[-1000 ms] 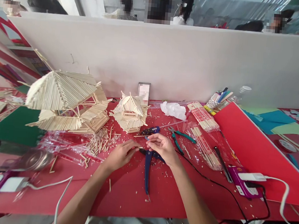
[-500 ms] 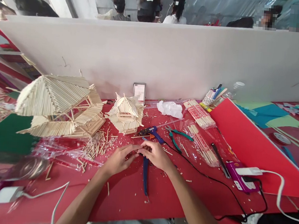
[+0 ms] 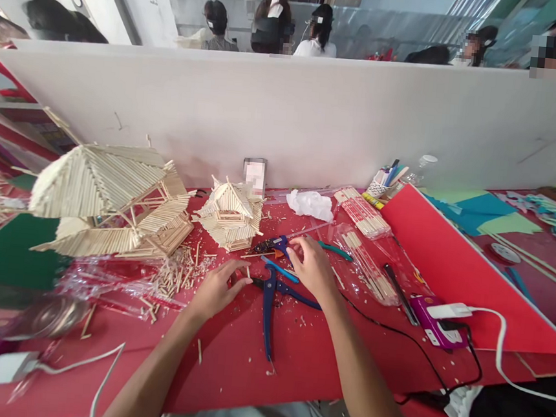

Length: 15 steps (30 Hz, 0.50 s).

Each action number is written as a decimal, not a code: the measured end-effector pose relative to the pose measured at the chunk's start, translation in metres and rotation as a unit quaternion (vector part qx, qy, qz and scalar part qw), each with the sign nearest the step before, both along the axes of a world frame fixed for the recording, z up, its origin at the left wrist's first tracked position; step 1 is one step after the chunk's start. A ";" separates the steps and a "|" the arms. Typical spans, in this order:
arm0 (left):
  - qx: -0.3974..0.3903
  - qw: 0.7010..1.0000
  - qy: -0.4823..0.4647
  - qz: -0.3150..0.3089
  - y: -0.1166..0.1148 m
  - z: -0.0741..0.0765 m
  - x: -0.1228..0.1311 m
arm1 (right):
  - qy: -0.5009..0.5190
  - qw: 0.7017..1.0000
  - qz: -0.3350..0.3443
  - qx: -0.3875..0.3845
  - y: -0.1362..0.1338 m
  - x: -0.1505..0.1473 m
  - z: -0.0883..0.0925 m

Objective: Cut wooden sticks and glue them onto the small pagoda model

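My left hand [image 3: 217,289] rests on the red table [image 3: 244,374] just left of the blue-handled cutter [image 3: 265,318], fingertips close together at a short wooden stick [image 3: 248,272] by its head, probably steadying it; can't tell if I've pinched it. My right hand [image 3: 312,268] curls behind the cutter over the blue glue gun [image 3: 279,242] and teal-handled pliers [image 3: 337,249], grip hidden. Right of the cutter, clear plastic bags [image 3: 368,263] hold wooden sticks; farther back a patterned cup [image 3: 381,188] holds pens.

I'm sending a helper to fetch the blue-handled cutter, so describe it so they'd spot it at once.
On the red table, in front of the small stick house, look between the person's left hand and right hand. The blue-handled cutter lies there, handles splayed, one pointing toward the person; the nearby pliers have teal handles instead.
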<state>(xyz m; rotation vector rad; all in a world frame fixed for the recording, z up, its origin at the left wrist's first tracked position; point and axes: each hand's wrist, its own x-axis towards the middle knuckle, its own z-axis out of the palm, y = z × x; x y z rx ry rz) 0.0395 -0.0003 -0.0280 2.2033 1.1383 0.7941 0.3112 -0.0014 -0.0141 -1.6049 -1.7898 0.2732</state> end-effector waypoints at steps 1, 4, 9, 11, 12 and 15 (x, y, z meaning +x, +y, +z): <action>0.004 1.000 0.011 0.002 0.001 0.000 0.000 | -0.029 1.000 -0.007 0.007 0.003 0.006 -0.003; 0.009 1.000 0.028 0.007 0.003 -0.002 -0.001 | -0.071 0.997 0.002 -0.026 0.005 0.014 -0.004; -0.022 1.000 0.010 0.001 0.004 -0.004 -0.001 | -0.109 0.977 0.063 -0.170 -0.012 -0.007 0.021; -0.031 1.000 -0.006 0.002 0.005 -0.002 -0.002 | -0.148 0.963 0.080 -0.208 -0.026 -0.025 0.030; -0.034 0.999 -0.013 0.005 0.005 0.000 -0.002 | -0.179 0.956 0.082 -0.220 -0.033 -0.034 0.033; -0.048 0.998 -0.027 0.014 0.005 0.003 -0.004 | -0.247 0.937 0.046 -0.242 -0.052 -0.058 0.035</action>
